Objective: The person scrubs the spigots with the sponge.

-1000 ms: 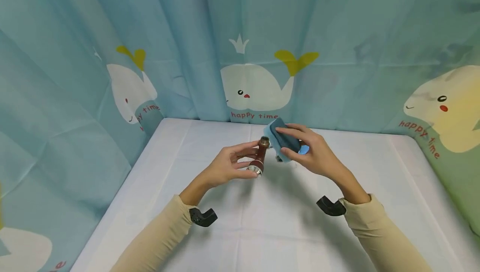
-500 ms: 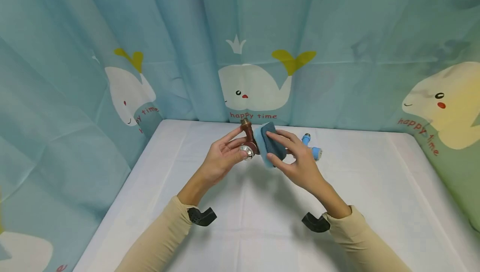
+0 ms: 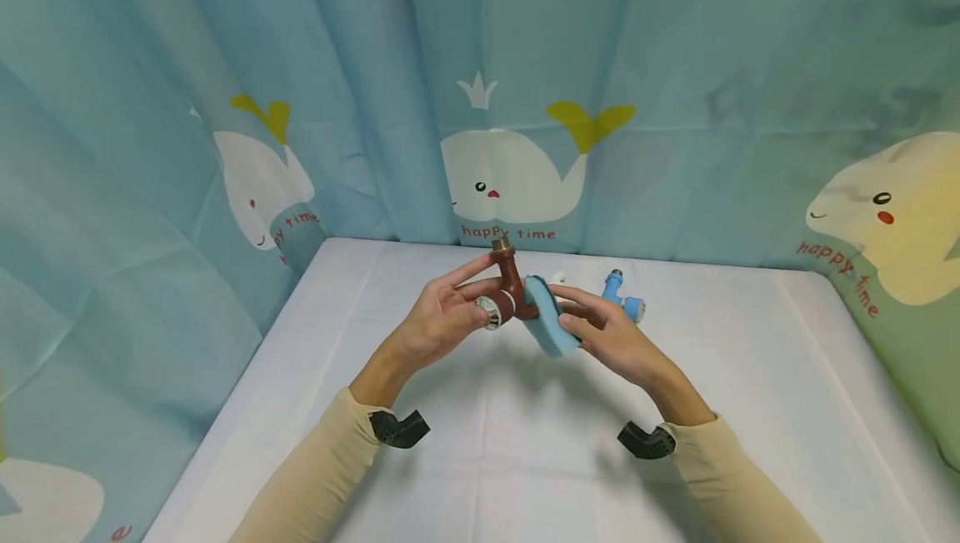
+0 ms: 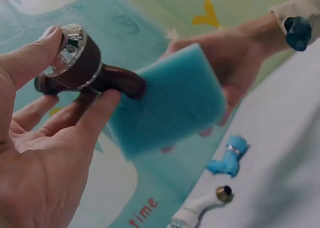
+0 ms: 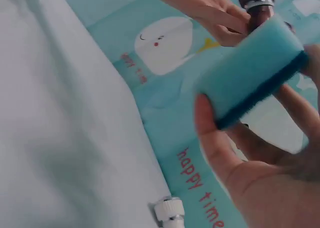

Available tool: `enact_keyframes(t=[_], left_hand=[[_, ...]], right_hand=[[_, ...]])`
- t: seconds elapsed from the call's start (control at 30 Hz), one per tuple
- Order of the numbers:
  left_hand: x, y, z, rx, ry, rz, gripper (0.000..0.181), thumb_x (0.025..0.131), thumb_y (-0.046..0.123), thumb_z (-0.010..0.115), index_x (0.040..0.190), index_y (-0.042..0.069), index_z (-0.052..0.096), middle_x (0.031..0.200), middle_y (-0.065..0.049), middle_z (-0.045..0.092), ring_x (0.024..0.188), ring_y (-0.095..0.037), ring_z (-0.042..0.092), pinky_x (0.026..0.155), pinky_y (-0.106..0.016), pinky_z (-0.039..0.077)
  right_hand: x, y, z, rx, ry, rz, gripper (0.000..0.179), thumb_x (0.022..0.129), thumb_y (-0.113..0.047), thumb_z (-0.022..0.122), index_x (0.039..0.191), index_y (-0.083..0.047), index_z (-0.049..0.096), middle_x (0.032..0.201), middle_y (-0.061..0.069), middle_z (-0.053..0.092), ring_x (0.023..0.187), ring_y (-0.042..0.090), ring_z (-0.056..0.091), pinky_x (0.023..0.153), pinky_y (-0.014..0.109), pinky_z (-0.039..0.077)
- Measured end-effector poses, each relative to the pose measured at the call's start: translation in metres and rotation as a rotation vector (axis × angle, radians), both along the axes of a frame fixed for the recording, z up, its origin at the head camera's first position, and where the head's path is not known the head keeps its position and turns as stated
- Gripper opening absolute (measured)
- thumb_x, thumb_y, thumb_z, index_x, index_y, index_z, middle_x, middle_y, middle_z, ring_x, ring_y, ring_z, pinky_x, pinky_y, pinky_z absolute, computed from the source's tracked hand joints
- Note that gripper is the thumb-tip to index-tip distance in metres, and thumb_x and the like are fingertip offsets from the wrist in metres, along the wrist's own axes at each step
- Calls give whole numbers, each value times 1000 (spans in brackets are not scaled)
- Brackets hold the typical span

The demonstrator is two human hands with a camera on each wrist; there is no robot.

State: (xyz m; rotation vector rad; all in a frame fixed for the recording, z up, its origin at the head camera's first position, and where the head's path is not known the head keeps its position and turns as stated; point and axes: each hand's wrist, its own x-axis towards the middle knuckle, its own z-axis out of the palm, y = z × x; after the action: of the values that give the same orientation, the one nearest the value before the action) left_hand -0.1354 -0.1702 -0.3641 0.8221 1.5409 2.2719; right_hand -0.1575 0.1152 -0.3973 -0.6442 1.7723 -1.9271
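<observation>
My left hand (image 3: 438,322) holds up a dark brown tap (image 3: 512,283), the thumb on its silver-rimmed knob and the fingers behind its body. The tap's brass threaded end points away from me. In my right hand (image 3: 624,339) is a sponge (image 3: 550,325), light blue with a dark blue scouring side, pinched between thumb and fingers. The light blue face lies against the tap's spout in the left wrist view, where the sponge (image 4: 170,100) hides the spout's tip. Both hands are above the table.
On the white table (image 3: 480,476), a blue tap (image 3: 622,297) lies behind my right hand. A white tap (image 4: 197,208) lies near it, mostly hidden in the head view. A blue whale-print curtain (image 3: 517,52) hangs along the table's far edge.
The left hand has raised and turned the brown tap so its knob faces me. The right hand has brought the sponge left against it and turned its light blue side toward the camera.
</observation>
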Motion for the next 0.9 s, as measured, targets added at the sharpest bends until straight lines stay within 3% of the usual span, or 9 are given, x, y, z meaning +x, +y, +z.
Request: enact_keyframes(t=[0.13, 0.3, 0.4, 0.53, 0.7, 0.8, 0.9], left_hand=[[0, 0, 0, 14, -35, 47, 88, 95, 21, 77, 162, 3, 24, 135, -13, 63, 116, -22, 64, 92, -27, 52], [1, 2, -1, -40, -79, 173, 91, 92, 22, 80, 164, 14, 25, 132, -15, 64, 109, -19, 68, 93, -29, 55], [1, 6, -1, -72, -70, 228, 81, 96, 19, 76, 162, 19, 29, 133, -22, 59, 108, -24, 68, 95, -44, 57], [0, 8, -3, -89, -57, 271, 54, 101, 14, 68, 148, 4, 45, 135, -22, 51, 109, -29, 66, 86, -62, 56], [1, 4, -10, -193, -52, 314, 35, 105, 14, 60, 131, -10, 56, 129, -19, 55, 101, -27, 70, 83, -56, 60], [2, 1, -14, -255, -72, 308, 36, 106, 14, 58, 134, -9, 56, 129, -21, 58, 99, -28, 70, 85, -51, 61], [3, -2, -19, -309, -82, 307, 42, 99, 2, 67, 139, -6, 55, 133, -21, 60, 104, -24, 69, 86, -44, 61]], right_hand=[[4, 0, -1, -4, 28, -14, 54, 109, -18, 53, 160, -10, 36, 158, 30, 33, 139, 44, 40, 99, 33, 52], [7, 2, -4, 175, 200, -77, 52, 105, -20, 62, 155, -18, 47, 150, 23, 50, 133, 42, 53, 96, 33, 53], [8, 5, -5, 205, 256, -127, 51, 104, -19, 63, 154, -19, 50, 148, 21, 53, 128, 39, 58, 94, 32, 55], [9, 5, -3, 216, 312, -133, 51, 103, -17, 64, 153, -19, 51, 148, 20, 54, 120, 35, 64, 89, 31, 57], [11, 7, -6, 230, 337, -138, 51, 102, -15, 65, 151, -18, 53, 146, 18, 56, 112, 31, 67, 85, 32, 58], [12, 8, -8, 233, 342, -145, 50, 102, -15, 66, 151, -19, 54, 146, 16, 56, 111, 29, 68, 85, 32, 58], [12, 9, -9, 227, 352, -144, 51, 102, -14, 66, 151, -20, 54, 145, 15, 57, 111, 28, 67, 86, 32, 58]])
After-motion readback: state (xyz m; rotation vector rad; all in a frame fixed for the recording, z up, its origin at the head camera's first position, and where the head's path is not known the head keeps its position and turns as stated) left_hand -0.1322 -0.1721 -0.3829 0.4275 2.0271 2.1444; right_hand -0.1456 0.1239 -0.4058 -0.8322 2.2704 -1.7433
